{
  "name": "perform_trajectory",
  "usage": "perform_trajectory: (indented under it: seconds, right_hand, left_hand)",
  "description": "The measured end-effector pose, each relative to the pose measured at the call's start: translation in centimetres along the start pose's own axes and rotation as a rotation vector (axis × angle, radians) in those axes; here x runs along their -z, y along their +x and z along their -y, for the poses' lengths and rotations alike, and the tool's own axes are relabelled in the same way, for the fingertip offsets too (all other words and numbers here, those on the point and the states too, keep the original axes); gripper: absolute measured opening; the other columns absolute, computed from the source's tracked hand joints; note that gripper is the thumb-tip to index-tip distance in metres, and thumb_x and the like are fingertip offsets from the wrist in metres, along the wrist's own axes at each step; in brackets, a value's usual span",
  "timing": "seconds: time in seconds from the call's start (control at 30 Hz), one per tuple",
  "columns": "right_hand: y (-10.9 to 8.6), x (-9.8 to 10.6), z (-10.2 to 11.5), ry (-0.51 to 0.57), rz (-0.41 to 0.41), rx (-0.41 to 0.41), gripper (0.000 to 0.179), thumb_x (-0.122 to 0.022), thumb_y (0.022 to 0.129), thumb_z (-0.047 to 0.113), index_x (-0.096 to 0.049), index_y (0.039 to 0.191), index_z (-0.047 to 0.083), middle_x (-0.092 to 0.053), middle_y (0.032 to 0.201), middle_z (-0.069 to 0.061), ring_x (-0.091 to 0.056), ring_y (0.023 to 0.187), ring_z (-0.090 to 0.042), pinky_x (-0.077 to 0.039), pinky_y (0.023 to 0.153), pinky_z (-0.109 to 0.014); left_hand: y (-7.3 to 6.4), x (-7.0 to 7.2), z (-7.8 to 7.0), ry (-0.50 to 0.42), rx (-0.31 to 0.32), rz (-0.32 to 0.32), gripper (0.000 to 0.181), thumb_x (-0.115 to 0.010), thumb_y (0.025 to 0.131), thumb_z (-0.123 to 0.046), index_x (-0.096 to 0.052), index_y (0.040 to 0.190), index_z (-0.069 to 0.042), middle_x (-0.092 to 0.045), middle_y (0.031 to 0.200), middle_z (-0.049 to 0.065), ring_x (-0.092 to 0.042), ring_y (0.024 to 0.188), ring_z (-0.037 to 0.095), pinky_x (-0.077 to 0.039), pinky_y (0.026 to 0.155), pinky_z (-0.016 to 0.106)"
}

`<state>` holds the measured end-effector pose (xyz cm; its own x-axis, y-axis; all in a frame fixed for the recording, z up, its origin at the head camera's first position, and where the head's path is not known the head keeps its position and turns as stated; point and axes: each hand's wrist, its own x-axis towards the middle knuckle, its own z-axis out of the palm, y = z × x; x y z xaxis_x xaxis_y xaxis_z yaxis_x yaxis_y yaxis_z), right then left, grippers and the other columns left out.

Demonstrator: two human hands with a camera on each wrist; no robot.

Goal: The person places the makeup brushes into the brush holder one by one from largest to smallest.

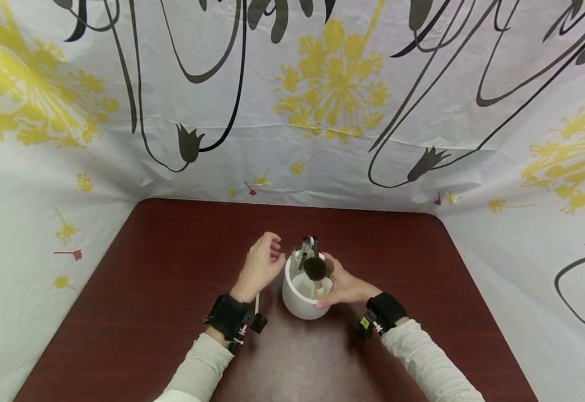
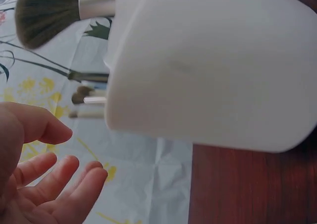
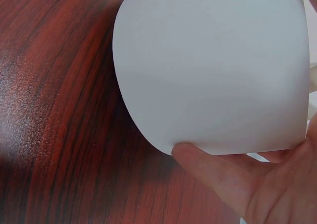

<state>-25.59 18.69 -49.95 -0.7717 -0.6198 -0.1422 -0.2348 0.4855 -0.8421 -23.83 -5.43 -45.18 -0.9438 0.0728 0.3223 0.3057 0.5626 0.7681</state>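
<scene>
A white round holder (image 1: pixel 299 307) stands on the table with several makeup brushes in it. My right hand (image 1: pixel 346 287) grips its right side, the thumb on the near wall; in the right wrist view that thumb (image 3: pixel 198 162) presses the smooth white wall. The largest brush (image 1: pixel 315 268) has a dark, fluffy head, which sticks out past the rim in the left wrist view. Smaller brushes (image 2: pixel 81 94) poke out beside it. My left hand (image 1: pixel 263 265) hovers at the holder's left rim, fingers loosely bent and nothing between them. The brushes' lower ends are hidden inside the holder.
The dark red-brown wooden table (image 1: pixel 186 262) has rounded far corners. White cloth (image 1: pixel 252 111) with yellow and grey flower prints hangs behind it and at both sides. Black camera straps (image 1: pixel 229 317) sit on both wrists.
</scene>
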Motion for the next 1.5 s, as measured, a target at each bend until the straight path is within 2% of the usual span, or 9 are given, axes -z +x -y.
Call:
perform_trajectory:
  seconds: [0.17,0.27,0.47,0.63,0.87,1.1,1.3,1.5]
  right_hand:
    - [-0.1,0.0,0.0,0.005,0.003,-0.009,0.117,-0.083,0.061,0.03,-0.002,0.144,0.014,-0.003,0.146,-0.015,-0.013,0.132,-0.03,-0.017,0.101,-0.057]
    - [-0.2,0.0,0.1,0.008,0.003,-0.008,0.117,-0.083,0.061,0.03,-0.002,0.144,0.014,-0.003,0.146,-0.016,-0.013,0.132,-0.03,-0.018,0.101,-0.057]
    - [-0.3,0.0,0.1,0.005,0.003,-0.003,0.116,-0.083,0.061,0.031,-0.002,0.144,0.014,-0.003,0.146,-0.016,-0.012,0.132,-0.03,-0.018,0.101,-0.056]
    - [-0.2,-0.1,0.1,0.004,0.002,0.007,0.115,-0.082,0.062,0.03,-0.003,0.144,0.016,-0.003,0.146,-0.014,-0.012,0.132,-0.029,-0.018,0.101,-0.056]
    - [-0.2,-0.1,0.1,0.004,0.003,0.019,0.115,-0.083,0.062,0.029,-0.004,0.144,0.016,-0.004,0.146,-0.014,-0.011,0.132,-0.03,-0.017,0.101,-0.057]
    - [-0.2,-0.1,0.2,0.008,0.006,0.02,0.115,-0.083,0.062,0.03,-0.003,0.144,0.015,-0.004,0.145,-0.015,-0.012,0.132,-0.03,-0.017,0.101,-0.057]
    - [-0.2,0.0,0.3,0.006,0.01,0.013,0.116,-0.082,0.062,0.031,-0.003,0.144,0.015,-0.001,0.146,-0.015,-0.009,0.133,-0.031,-0.016,0.101,-0.058]
    - [-0.2,0.0,0.3,0.002,0.011,0.005,0.116,-0.082,0.062,0.032,-0.002,0.145,0.014,0.0,0.147,-0.015,-0.007,0.134,-0.031,-0.016,0.101,-0.058]
  left_hand:
    - [-0.3,0.0,1.5,0.059,-0.003,-0.045,0.027,-0.062,0.077,-0.004,-0.053,0.102,-0.003,-0.056,0.089,0.009,-0.062,0.078,0.02,-0.051,0.069,0.03]
    - [-0.5,0.0,2.4,0.094,0.023,-0.052,0.027,-0.062,0.078,-0.005,-0.053,0.102,-0.003,-0.056,0.091,0.01,-0.062,0.081,0.022,-0.05,0.069,0.033]
    - [-1.1,0.0,4.1,0.117,0.109,-0.014,0.03,-0.062,0.079,-0.009,-0.053,0.107,-0.002,-0.054,0.095,0.012,-0.062,0.087,0.027,-0.049,0.069,0.038]
    - [-1.3,-0.2,5.1,0.13,0.153,0.009,0.033,-0.062,0.078,-0.01,-0.053,0.109,-0.001,-0.054,0.099,0.016,-0.06,0.085,0.028,-0.049,0.069,0.039]
    - [-1.8,-0.6,6.2,0.177,0.194,0.028,0.034,-0.064,0.077,-0.011,-0.053,0.108,-0.001,-0.055,0.096,0.016,-0.057,0.075,0.024,-0.046,0.064,0.038]
    - [-2.3,-1.5,7.7,0.214,0.212,0.045,0.035,-0.066,0.076,-0.012,-0.054,0.107,-0.001,-0.055,0.093,0.014,-0.057,0.077,0.028,-0.047,0.065,0.04]
    - [-2.8,-2.1,8.2,0.227,0.265,0.087,0.037,-0.067,0.076,-0.014,-0.054,0.107,0.001,-0.054,0.094,0.017,-0.056,0.073,0.029,-0.047,0.064,0.04]
    - [-3.1,-2.5,8.5,0.258,0.3,0.096,0.038,-0.068,0.074,-0.014,-0.054,0.105,0.002,-0.054,0.092,0.018,-0.056,0.071,0.032,-0.047,0.064,0.043]
